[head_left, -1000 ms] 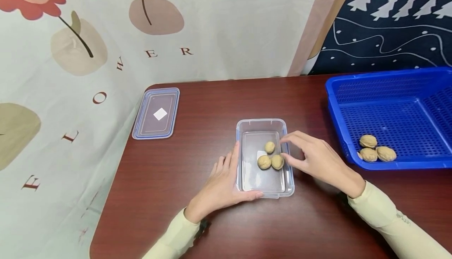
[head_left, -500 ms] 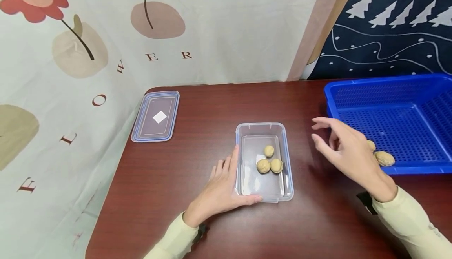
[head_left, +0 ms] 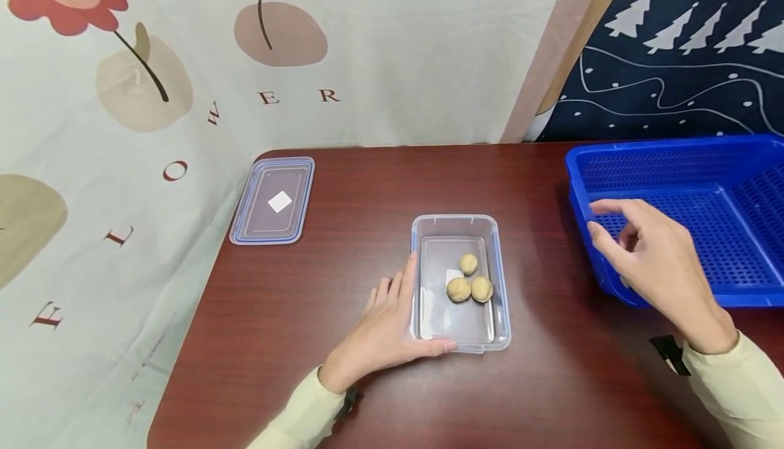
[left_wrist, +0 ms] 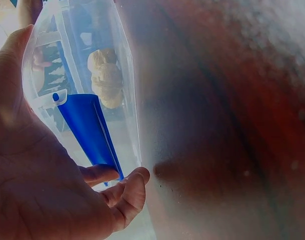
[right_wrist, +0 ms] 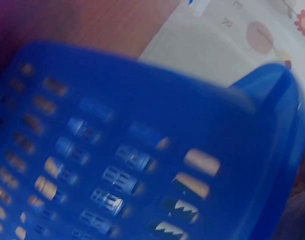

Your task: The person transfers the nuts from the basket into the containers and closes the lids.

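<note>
Left hand spread, right hand arched

The left points its fingers forward, thumb stretched sideways at a wide angle. The right curves, a gap between thumb and index fingertip. Both forearms slant inward, pale sleeves ending near the wrists.

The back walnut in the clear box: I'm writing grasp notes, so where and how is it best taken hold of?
Probably pinch the back walnut across its left and right sides, coming from above: it is rounded, the clear box is open-topped with walls all round, and the other two walnuts sit just in front.
</note>
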A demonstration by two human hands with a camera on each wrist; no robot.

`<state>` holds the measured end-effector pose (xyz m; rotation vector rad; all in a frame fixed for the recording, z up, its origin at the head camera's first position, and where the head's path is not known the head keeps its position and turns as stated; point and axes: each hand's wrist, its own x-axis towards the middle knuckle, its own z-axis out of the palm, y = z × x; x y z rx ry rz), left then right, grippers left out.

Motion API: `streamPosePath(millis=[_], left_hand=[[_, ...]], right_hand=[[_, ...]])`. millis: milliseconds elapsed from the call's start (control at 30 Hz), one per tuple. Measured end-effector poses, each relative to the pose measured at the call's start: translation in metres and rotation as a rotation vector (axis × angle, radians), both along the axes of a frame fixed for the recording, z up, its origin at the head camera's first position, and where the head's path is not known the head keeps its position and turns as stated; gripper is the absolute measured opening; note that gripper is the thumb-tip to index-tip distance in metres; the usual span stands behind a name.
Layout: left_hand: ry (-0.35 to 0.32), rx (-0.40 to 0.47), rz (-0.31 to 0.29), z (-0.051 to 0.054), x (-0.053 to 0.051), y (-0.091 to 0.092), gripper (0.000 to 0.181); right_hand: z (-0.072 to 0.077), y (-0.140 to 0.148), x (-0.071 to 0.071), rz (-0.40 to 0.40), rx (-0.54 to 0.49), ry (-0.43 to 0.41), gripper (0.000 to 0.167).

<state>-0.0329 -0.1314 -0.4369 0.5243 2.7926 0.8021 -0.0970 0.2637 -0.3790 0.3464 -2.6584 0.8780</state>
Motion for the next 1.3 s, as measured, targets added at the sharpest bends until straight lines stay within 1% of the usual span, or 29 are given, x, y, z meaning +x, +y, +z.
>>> streamPosePath(millis=[133,200,333,467,567,767,933,1067,1167,1300], left_hand=[[-0.008,0.004,0.0,0.0,0.001,0.001,0.149],[-0.008,0.009,-0.002,-0.001,0.001,0.001,0.149],[0.0,0.005,-0.002,-0.002,0.001,0.001,0.149],[0.006,0.0,-0.004,0.0,-0.002,0.001,0.15],[0.004,0.009,-0.002,0.002,-0.004,0.002,0.149],[-0.031,0.0,0.019,0.002,-0.001,0.0,0.149],[-0.031,0.004,0.034,0.0,0.0,0.001,0.149],[-0.033,0.0,0.04,0.001,0.001,0.001,0.149],[-0.034,0.001,0.04,0.001,0.0,0.001,0.149],[-0.031,-0.004,0.042,0.001,0.0,0.001,0.15]], right_hand=[[-0.003,0.012,-0.004,-0.054,0.021,-0.067,0.034],[-0.006,0.017,-0.005,-0.071,0.036,-0.088,0.034],[-0.01,0.024,-0.007,-0.08,0.054,-0.114,0.034],[-0.014,0.03,-0.009,-0.09,0.078,-0.117,0.034],[-0.016,0.034,-0.009,-0.101,0.096,-0.137,0.035],[-0.022,0.038,-0.007,-0.085,0.124,-0.2,0.036],[-0.023,0.045,-0.01,-0.053,0.149,-0.259,0.038],[-0.022,0.052,-0.013,-0.029,0.193,-0.318,0.041],[-0.022,0.057,-0.014,-0.032,0.217,-0.349,0.044],[-0.022,0.062,-0.016,-0.039,0.225,-0.403,0.048]])
